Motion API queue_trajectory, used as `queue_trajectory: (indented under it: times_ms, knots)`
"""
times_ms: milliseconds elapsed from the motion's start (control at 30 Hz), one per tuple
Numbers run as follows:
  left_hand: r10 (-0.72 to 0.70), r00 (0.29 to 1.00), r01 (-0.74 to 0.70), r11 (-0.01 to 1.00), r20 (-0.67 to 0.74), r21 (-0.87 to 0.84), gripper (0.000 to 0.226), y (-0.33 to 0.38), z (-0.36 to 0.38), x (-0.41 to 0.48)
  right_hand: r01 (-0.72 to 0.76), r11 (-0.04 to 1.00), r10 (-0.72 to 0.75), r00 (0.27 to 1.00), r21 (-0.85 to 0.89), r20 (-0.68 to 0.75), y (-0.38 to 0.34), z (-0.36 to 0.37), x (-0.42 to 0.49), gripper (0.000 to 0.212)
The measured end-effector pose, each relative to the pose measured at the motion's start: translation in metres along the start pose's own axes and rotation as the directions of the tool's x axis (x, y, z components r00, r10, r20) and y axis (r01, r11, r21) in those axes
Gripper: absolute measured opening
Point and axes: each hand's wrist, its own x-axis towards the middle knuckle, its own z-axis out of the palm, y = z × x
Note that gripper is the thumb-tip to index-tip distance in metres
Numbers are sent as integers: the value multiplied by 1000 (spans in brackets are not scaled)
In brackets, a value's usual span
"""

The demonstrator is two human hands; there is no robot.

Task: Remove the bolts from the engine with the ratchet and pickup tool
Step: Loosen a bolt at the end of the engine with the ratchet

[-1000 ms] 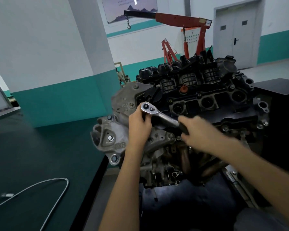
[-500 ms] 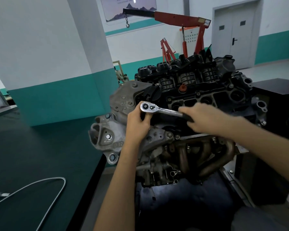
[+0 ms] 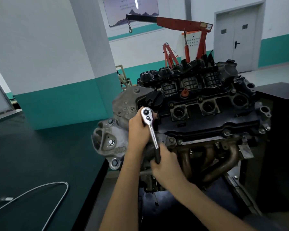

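From the head view, the engine [image 3: 207,117] stands upright in the middle of the frame, its black top cover facing the camera and the rusty exhaust manifold [image 3: 223,157] low on its front. The ratchet [image 3: 151,129] sits at the engine's left front corner. Its round chrome head is up against the black cover and its shaft slants down toward the person. Whatever bolt lies under the head is hidden.

The left hand [image 3: 138,129] cups the ratchet head from the left, its grip curled round the head and upper shaft. The right hand [image 3: 165,165] has its grip wrapped round the black handle at the lower end.

To the left is a dark green surface [image 3: 32,155] with a flexible silver cable [image 3: 57,189] looped on it. A red engine hoist [image 3: 182,24] stands behind the engine.
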Motion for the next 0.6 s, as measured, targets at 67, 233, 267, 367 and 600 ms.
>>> queue_trajectory:
  times_ms: [67,233,267,367,600]
  knots:
    - [53,998,-52,999,39,-6,21,1,-2,0,50,993,-45,998,-110,50,6,-26,7,25]
    - [115,985,-120,992,129,33,15,1,-6,3,293,756,-156,949,-585,274,5,-131,59,25]
    - [109,987,-114,993,121,37,15,2,-6,3,336,622,-179,940,-707,290,-2,-146,73,28]
    - [75,996,-77,996,40,52,18,3,-2,2,401,351,-309,903,-847,299,-18,-159,93,34]
    - [77,997,-75,992,-19,103,20,0,2,0,109,939,-99,994,-326,48,14,-65,13,25]
